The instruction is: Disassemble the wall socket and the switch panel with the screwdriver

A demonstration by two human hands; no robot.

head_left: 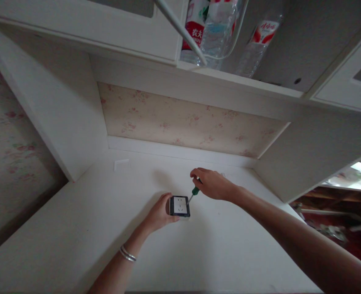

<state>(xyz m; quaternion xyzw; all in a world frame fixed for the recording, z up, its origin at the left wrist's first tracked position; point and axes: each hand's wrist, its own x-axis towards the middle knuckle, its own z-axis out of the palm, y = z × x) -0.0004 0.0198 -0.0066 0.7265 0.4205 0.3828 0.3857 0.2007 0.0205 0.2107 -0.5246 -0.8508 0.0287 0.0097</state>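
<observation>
My left hand [160,213] grips a small square wall socket [179,205] with a white face and dark frame, holding it on the white desk top [85,228]. My right hand [211,183] is closed round a green-handled screwdriver [195,191]. Its metal tip points down-left and meets the socket's right edge. A silver bangle sits on my left wrist.
White cabinet walls stand left [66,118] and right [315,151] of the desk niche, with flowered wallpaper [180,118] at the back. A shelf overhead holds water bottles [217,28]. A small white plate [122,164] lies near the back left of the desk.
</observation>
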